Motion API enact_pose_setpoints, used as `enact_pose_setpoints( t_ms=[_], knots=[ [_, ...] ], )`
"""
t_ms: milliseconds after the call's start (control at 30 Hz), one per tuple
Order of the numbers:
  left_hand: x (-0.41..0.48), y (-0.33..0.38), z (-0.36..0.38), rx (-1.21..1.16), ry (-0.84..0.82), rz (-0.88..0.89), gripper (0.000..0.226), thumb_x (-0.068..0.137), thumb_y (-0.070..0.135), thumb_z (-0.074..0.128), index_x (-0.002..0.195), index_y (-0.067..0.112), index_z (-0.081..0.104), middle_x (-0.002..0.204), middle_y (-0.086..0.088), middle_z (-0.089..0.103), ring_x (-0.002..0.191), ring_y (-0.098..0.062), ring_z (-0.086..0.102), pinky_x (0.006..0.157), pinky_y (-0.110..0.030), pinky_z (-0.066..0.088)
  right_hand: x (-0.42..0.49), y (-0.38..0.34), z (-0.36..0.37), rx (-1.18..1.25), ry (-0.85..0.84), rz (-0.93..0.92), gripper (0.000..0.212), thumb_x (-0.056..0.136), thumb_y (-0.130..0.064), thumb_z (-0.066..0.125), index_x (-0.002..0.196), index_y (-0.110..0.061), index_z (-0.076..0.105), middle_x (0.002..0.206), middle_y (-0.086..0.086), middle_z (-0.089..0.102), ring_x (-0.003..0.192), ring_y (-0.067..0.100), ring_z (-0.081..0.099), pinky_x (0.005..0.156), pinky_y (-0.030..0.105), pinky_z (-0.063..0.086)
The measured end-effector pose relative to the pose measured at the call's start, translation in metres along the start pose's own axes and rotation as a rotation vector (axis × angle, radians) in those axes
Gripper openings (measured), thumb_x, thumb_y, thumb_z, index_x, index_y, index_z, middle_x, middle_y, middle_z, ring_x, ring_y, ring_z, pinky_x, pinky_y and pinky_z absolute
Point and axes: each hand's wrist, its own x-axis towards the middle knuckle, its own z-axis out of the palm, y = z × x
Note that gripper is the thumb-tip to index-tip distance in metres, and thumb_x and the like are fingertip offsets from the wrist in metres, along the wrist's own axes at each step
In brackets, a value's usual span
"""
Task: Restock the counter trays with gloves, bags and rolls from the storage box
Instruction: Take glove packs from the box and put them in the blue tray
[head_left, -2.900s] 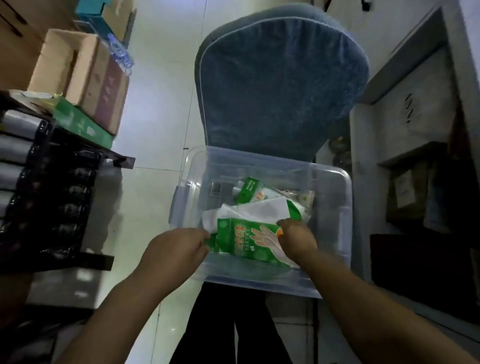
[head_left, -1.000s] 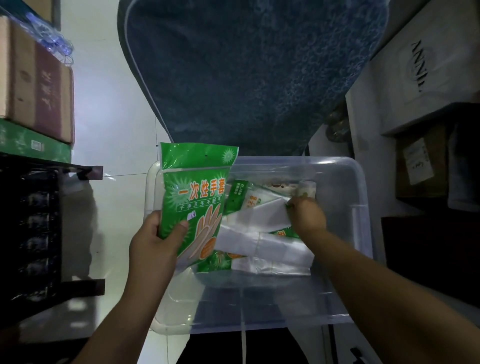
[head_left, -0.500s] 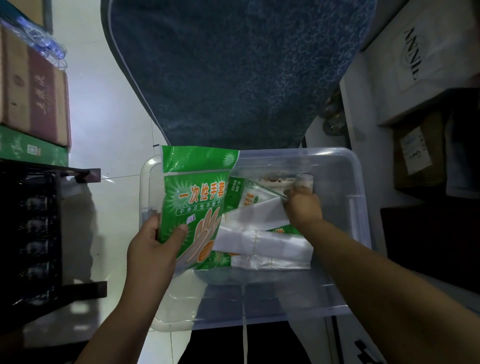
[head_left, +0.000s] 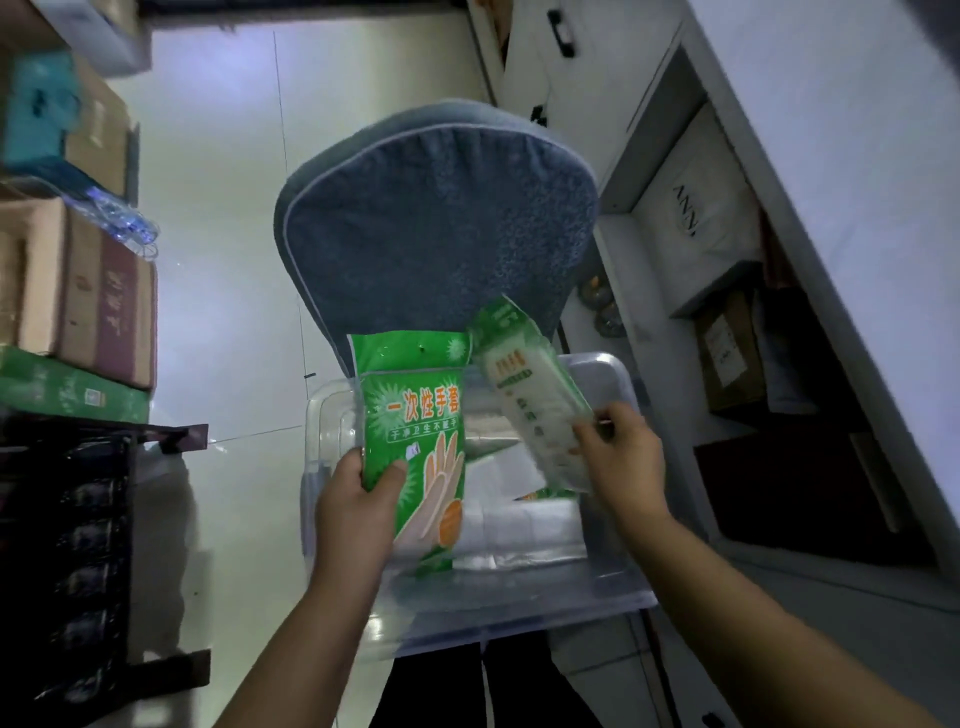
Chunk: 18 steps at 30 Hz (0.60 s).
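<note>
A clear plastic storage box (head_left: 519, 603) rests on a blue cushioned chair (head_left: 436, 228) in front of me. My left hand (head_left: 353, 504) grips a green pack of disposable gloves (head_left: 415, 441) upright above the box's left side. My right hand (head_left: 618, 457) holds a second pack (head_left: 530, 395), whitish with a green top, tilted above the box's right side. More white folded packs (head_left: 519, 525) lie inside the box.
Cardboard boxes (head_left: 83, 291) are stacked on a dark rack (head_left: 67, 545) at the left. Open shelves with boxes (head_left: 727, 343) line the right. Pale tiled floor (head_left: 223, 249) lies beyond the chair.
My right hand has lifted a whitish green-topped pack out of the box. My left hand keeps the glove pack raised. The view has tilted up, showing more of the chair.
</note>
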Motion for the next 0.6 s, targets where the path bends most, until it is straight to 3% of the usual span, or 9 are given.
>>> enact_pose_setpoints(
  t_ms=[33,167,333,433,500,600],
  knots=[
    [-0.005,0.010,0.004,-0.049,-0.014,-0.005,0.007,0.085,0.018,0.061,0.085,0.025,0.063,0.085,0.002,0.071,0.081,-0.022,0.068,0.073,-0.039,0.053,-0.012,-0.015,-0.005,0.079,0.025,0.002,0.023,0.085,-0.023,0.063,0.067,-0.032,0.051,0.069,-0.013,0.058,0.062,-0.001,0.059,0.046,0.016,0.043],
    [-0.024,0.048,0.022,-0.167,-0.084,0.046,0.015,0.086,0.020,0.060,0.083,0.033,0.063,0.082,0.001,0.072,0.080,-0.022,0.068,0.071,-0.040,0.052,-0.053,-0.067,-0.013,0.155,0.066,-0.141,0.006,0.079,-0.022,0.066,0.083,-0.023,0.062,0.090,-0.007,0.061,0.078,0.009,0.061,0.068,0.036,0.053],
    [-0.043,0.087,0.034,-0.296,-0.210,0.055,0.015,0.089,0.025,0.054,0.086,0.035,0.064,0.090,-0.001,0.071,0.087,-0.022,0.067,0.077,-0.044,0.053,-0.079,-0.091,-0.022,0.069,0.070,-0.377,0.013,0.077,-0.026,0.068,0.089,-0.020,0.067,0.100,-0.008,0.066,0.090,0.008,0.057,0.074,0.032,0.053],
    [-0.048,0.104,0.041,-0.407,-0.310,0.062,0.009,0.090,0.026,0.055,0.090,0.026,0.065,0.088,0.000,0.074,0.085,-0.020,0.070,0.071,-0.036,0.053,-0.080,-0.085,-0.037,0.060,0.064,-0.446,0.024,0.081,-0.026,0.063,0.103,-0.016,0.069,0.112,-0.003,0.065,0.101,0.013,0.056,0.084,0.034,0.052],
    [-0.050,0.109,0.048,-0.410,-0.382,0.089,0.005,0.086,0.027,0.062,0.091,0.025,0.064,0.088,0.001,0.075,0.083,-0.017,0.071,0.068,-0.033,0.054,-0.080,-0.078,-0.048,0.037,0.056,-0.495,0.028,0.084,-0.021,0.059,0.110,-0.017,0.068,0.116,-0.001,0.063,0.104,0.014,0.055,0.087,0.033,0.050],
    [-0.053,0.111,0.061,-0.322,-0.445,0.131,0.013,0.078,0.025,0.070,0.089,0.029,0.064,0.091,-0.004,0.074,0.083,-0.023,0.071,0.072,-0.041,0.056,-0.082,-0.063,-0.065,0.041,0.096,-0.540,0.031,0.080,-0.007,0.059,0.107,-0.017,0.069,0.114,0.001,0.065,0.103,0.014,0.056,0.085,0.028,0.049]
  ],
)
